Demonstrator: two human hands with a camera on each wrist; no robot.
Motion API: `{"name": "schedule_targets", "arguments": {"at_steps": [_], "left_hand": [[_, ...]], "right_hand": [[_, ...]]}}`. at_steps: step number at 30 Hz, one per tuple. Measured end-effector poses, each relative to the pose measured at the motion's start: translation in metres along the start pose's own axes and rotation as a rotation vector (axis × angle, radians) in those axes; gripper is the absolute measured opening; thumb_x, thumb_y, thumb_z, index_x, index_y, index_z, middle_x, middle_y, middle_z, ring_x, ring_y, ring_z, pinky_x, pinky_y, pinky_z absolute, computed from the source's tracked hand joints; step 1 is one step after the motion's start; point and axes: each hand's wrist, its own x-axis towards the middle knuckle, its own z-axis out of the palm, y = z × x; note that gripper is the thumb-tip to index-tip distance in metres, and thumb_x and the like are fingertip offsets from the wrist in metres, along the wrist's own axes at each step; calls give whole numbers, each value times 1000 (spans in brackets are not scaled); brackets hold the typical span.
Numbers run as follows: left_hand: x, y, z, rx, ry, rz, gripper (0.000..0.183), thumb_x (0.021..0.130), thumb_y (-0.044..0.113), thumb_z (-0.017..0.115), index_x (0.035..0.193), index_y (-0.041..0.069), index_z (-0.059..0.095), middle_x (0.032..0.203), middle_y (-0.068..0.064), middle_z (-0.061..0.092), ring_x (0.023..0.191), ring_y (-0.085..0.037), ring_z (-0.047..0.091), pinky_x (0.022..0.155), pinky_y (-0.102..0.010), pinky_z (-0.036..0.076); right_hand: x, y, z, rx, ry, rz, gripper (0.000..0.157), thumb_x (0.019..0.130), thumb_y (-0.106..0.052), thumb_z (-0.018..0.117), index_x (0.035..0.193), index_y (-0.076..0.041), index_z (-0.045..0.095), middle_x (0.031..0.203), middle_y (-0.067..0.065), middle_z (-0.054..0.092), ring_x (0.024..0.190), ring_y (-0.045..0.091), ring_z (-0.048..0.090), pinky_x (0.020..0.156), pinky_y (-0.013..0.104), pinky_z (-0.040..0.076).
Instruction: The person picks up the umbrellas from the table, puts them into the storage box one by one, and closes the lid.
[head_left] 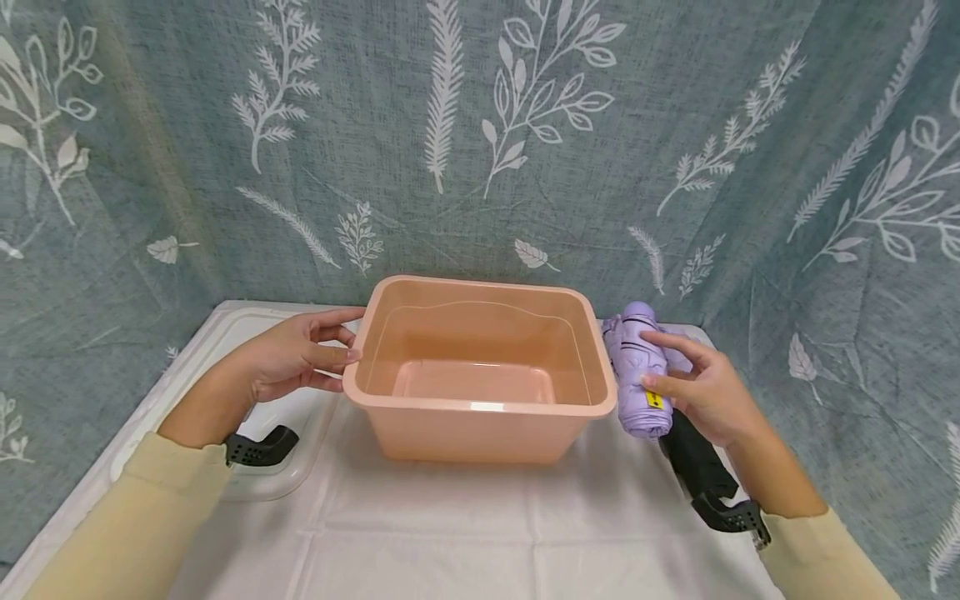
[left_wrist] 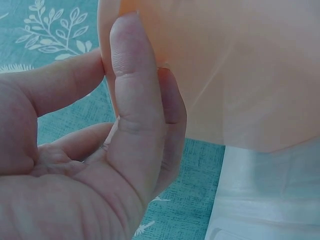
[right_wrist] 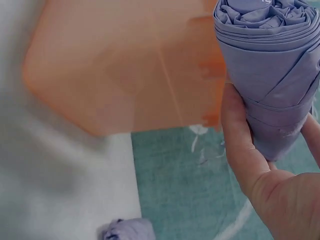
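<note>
A peach plastic basin (head_left: 480, 433) stands upright on the white-covered table, and nothing lies on its visible floor. My left hand (head_left: 303, 354) holds the basin's left rim, its thumb and fingers bent at the edge; the left wrist view shows those fingers (left_wrist: 135, 75) against the basin wall. To the right of the basin, my right hand (head_left: 708, 392) grips a rolled lilac folding umbrella (head_left: 641, 375) with a yellow tag. The right wrist view shows the end of this umbrella (right_wrist: 270, 65) close up, beside the basin wall.
Under the left forearm lies a white plastic lid (head_left: 262, 487). More lilac fabric (head_left: 611, 333) lies behind the held umbrella, partly hidden. A black elongated object (head_left: 697, 458) rests below the right hand. Patterned grey-green cloth (head_left: 390, 150) hangs behind and around the table.
</note>
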Motion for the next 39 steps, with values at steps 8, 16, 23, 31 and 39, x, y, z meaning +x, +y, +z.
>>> {"name": "schedule_targets", "arguments": {"at_steps": [8,16,23,31,39], "left_hand": [[0,0,0,1,3,1,85,97,5,68,165,13,18,114,-3,55,87,-13,70,80,-34,65],[2,-2,1,-18,-7,19,85,97,4,68,165,10,18,112,-2,55,86,-12,70,80,-35,65],[2,-3,1,-13,-6,12,85,97,5,68,165,12,18,114,-4,56,88,-13,71,82,-36,65],[0,-1,1,-11,-2,8,85,97,4,68,166,12,18,113,-3,56,87,-11,71,81,-35,65],[0,-1,1,-16,-3,19,85,96,4,69,165,12,20,113,-3,56,86,-12,70,81,-36,65]], "right_hand": [[16,-16,13,-2,-12,44,54,94,9,67,142,-14,60,128,5,58,99,17,73,79,34,64],[35,-31,32,16,-28,107,49,90,9,70,131,-16,60,138,5,43,97,18,70,76,35,63],[52,-36,50,11,-47,158,46,88,7,73,125,-18,62,126,10,57,97,21,70,78,36,63],[73,-35,75,1,-60,192,50,88,7,74,130,-15,61,139,13,49,104,24,68,82,38,64],[93,-45,95,-31,-76,201,48,87,5,75,129,-11,60,144,8,44,95,22,68,72,29,62]]}}
